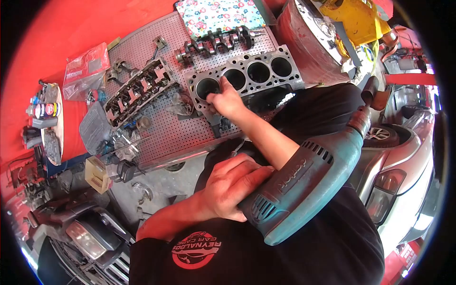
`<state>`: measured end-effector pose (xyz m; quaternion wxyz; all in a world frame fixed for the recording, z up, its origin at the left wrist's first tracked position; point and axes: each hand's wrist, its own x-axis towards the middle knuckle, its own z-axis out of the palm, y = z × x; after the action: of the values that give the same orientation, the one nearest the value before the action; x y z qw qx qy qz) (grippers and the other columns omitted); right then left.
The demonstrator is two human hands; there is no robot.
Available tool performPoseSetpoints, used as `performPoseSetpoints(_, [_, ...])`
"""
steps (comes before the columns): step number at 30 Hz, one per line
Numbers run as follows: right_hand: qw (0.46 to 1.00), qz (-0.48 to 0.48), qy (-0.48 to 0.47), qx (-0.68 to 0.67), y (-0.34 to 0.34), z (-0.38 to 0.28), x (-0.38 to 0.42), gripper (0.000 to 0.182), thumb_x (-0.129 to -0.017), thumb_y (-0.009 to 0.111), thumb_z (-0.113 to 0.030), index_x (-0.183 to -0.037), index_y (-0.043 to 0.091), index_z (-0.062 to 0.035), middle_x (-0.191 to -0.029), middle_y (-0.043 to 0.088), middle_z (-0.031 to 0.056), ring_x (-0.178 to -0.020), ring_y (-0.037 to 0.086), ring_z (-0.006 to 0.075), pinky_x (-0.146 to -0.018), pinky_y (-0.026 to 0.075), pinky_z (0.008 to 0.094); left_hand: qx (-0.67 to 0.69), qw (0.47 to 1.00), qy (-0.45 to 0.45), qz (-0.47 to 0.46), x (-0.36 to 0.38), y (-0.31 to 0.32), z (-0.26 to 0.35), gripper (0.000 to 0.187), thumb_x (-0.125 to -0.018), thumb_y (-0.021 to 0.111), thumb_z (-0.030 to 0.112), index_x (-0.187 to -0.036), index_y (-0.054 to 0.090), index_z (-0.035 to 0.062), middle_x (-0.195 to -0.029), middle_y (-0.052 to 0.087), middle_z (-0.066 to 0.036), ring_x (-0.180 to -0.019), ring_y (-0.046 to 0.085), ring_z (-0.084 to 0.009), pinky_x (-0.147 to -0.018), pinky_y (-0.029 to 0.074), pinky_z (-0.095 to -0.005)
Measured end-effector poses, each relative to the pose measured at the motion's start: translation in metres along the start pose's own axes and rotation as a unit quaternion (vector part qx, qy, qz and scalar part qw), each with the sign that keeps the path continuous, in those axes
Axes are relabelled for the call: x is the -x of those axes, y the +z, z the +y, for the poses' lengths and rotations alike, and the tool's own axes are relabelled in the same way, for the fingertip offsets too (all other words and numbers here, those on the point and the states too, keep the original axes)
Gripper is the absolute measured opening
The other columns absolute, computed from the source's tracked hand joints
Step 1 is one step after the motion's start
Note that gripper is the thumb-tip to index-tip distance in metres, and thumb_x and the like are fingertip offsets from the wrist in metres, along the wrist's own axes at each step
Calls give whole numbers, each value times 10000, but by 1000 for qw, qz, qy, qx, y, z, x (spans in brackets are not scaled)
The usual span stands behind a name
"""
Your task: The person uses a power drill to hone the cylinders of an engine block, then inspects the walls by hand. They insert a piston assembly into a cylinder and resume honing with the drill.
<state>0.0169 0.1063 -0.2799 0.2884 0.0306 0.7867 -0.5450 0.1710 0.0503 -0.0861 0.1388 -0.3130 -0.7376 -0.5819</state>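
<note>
A teal power drill [308, 175] lies slantwise across my lap, its chuck pointing up to the right. My left hand [235, 185] is closed around its handle, which is mostly hidden by the fingers. Further forward, my right hand [225, 100] rests on the engine block [246, 90], at the leftmost cylinder bore [207, 88]. One finger is bent at the rim of that bore, and the thumb reaches toward the second bore. The other fingers are curled and partly hidden. Behind the block lies a crankshaft [216, 43].
The perforated bench [159, 142] holds a cylinder head [140, 92], pistons with rods [159, 43] and a floral cloth [221, 16]. A drum [308, 42] stands at right. Cars flank me, one headlight [85, 240] at left, one tail light [384, 190] at right.
</note>
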Motion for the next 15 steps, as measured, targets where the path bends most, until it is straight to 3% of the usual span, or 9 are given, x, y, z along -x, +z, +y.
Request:
performPoseSetpoints(3, [953,-30,-66,296,-57,-46,54,671,-861,690,-228,-1464,503,-2,-1384,624,217,-1275,614,341,-1092,470,413,-3,999,-20,-29,6,-4,-6,854,-510,799,309,-1241,614,-92,-969,668,-153,-824,648,-339,-696,542,-438])
performPoseSetpoints(6, [925,-24,-116,360,-88,-34,64,561,-862,703,-232,-1381,601,-44,-1338,647,181,-1170,656,355,-996,520,451,4,999,-39,-36,-1,-11,-8,807,-571,829,341,-1220,627,-95,-942,671,-159,-799,652,-340,-689,541,-433])
performPoseSetpoints(9, [945,30,-165,282,-92,-32,94,514,-861,712,-218,-1332,628,-29,-1308,654,190,-1108,679,349,-938,543,440,16,998,-55,-23,-3,-18,-12,733,-661,849,366,-1187,643,-101,-913,678,-173,-762,656,-343,-686,542,-432])
performPoseSetpoints(10, [968,-3,-118,220,-93,-45,113,508,-852,728,-210,-1313,632,-17,-1254,664,204,-1043,695,343,-889,555,422,25,997,-71,-1,-6,-19,-10,618,-759,833,345,-1149,658,-101,-888,686,-176,-747,667,-336,-683,542,-431])
performPoseSetpoints(12, [926,3,-354,129,-90,-3,124,422,-845,740,-210,-1217,656,-30,-1137,684,226,-1040,691,355,-893,561,435,44,998,-34,30,38,-21,-41,573,-787,813,286,-1181,650,-97,-948,700,-179,-785,677,-332,-700,553,-425])
performPoseSetpoints(14, [899,-60,-404,157,-103,-44,156,296,-835,743,-209,-1061,675,-30,-1024,699,215,-1011,691,374,-896,563,458,40,994,-90,45,53,-38,-40,536,-830,778,233,-1238,618,-76,-1044,691,-173,-877,674,-319,-774,550,-419])
performPoseSetpoints(15, [912,-100,-359,174,-107,-65,168,268,-815,746,-206,-1008,672,-36,-934,698,176,-966,693,364,-881,564,452,24,985,-164,46,48,-51,-21,522,-859,752,210,-1278,591,-57,-1109,675,-166,-950,665,-309,-838,543,-417])
